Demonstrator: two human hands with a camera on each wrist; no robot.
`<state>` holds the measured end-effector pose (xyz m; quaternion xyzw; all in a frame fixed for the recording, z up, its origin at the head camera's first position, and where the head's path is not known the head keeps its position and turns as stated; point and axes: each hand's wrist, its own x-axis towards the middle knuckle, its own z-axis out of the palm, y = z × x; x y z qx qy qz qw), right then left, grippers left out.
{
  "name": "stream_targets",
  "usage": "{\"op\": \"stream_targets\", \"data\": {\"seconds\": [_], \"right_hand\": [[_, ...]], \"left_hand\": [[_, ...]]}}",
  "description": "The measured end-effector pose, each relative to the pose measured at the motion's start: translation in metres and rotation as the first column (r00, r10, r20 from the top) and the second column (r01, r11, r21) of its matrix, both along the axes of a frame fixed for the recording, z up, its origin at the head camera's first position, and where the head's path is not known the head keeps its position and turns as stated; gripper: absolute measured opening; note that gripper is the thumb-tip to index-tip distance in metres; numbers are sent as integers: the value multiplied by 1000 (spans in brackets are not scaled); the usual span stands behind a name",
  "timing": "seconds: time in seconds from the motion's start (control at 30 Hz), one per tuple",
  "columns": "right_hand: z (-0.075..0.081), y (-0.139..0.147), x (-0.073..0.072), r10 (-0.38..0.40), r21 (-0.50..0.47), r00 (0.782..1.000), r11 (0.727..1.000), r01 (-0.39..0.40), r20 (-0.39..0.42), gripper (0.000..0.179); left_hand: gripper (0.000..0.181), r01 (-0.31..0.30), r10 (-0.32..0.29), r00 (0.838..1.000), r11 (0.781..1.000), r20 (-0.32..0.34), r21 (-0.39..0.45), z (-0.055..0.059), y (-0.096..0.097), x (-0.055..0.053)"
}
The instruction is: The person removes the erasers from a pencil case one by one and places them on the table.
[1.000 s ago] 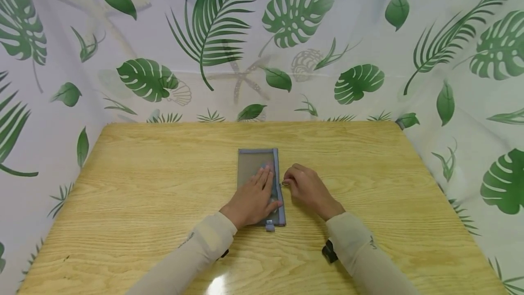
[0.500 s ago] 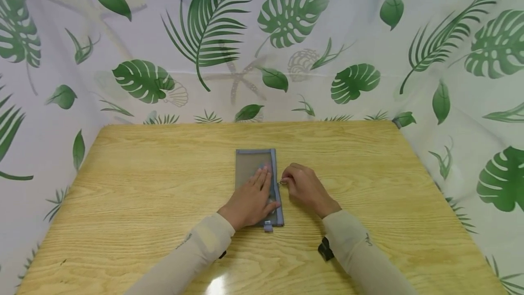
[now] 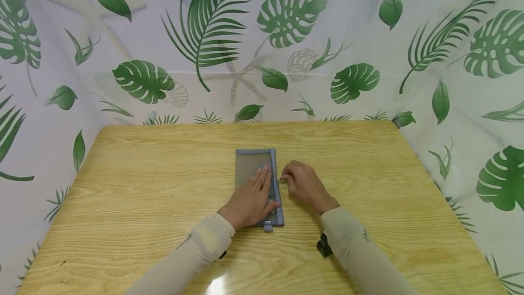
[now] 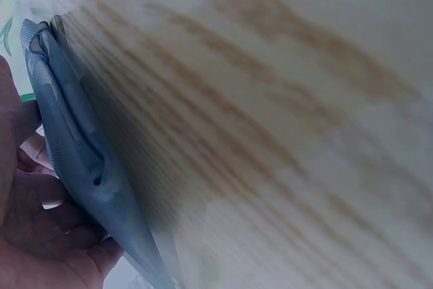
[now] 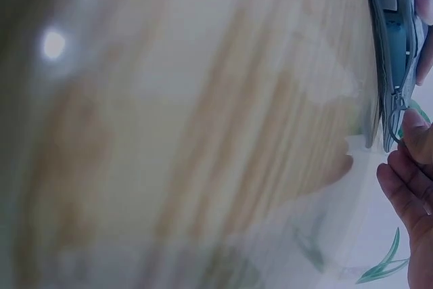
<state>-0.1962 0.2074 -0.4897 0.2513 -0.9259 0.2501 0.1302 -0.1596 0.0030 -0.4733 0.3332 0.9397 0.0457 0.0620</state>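
A grey-blue mesh zipper pouch (image 3: 247,166) lies lengthwise on the wooden table. My left hand (image 3: 247,198) presses flat on it with fingers straight, the thumb reaching over the zippered right edge. In the left wrist view that hand (image 4: 51,231) lies along the bulging side of the pouch (image 4: 91,153). At the right edge, my right hand (image 3: 304,186) pinches the ring-shaped zipper pull (image 5: 395,125) between thumb and curled fingers. The right wrist view shows the zipper parted behind the slider, with a blue item (image 5: 396,49) inside. Most of the contents are hidden by the left hand.
The wood-grain table (image 3: 163,185) extends around the pouch on all sides. A white leaf-print cloth (image 3: 254,49) stands behind it and along both sides. A fabric tab (image 3: 268,228) sticks out at the pouch's near end.
My right hand has moved slightly toward the pouch's far end with the zipper pull. The left hand stays pressed on the pouch. The head view has shifted a little.
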Motion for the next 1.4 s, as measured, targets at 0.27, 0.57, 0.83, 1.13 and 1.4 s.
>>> {"op": "stream_targets", "data": {"seconds": [0.27, 0.57, 0.83, 1.13, 1.4], "right_hand": [[1, -2, -4, -37, 13, 999, 999, 37, 13, 9], [0, -4, -8, -39, 12, 999, 999, 39, 2, 10], [0, -2, -13, -39, -6, 999, 999, 39, 9, 9], [-1, -3, -15, -64, -24, 997, 998, 65, 50, 8], [-1, -4, -18, -76, -33, 996, 996, 78, 46, 9]], "left_hand": [[79, 2, -2, 1000, 1000, 1, 6, 0, 0, 0], [79, 6, -6, 1000, 1000, -7, 4, -1, -2, 1], [78, 12, -11, 1000, 1000, -19, 15, 2, -3, 2], [78, 13, -13, 1000, 1000, -22, 4, 4, -2, 1], [78, 13, -13, 1000, 1000, -26, 2, 3, -2, 2]]}}
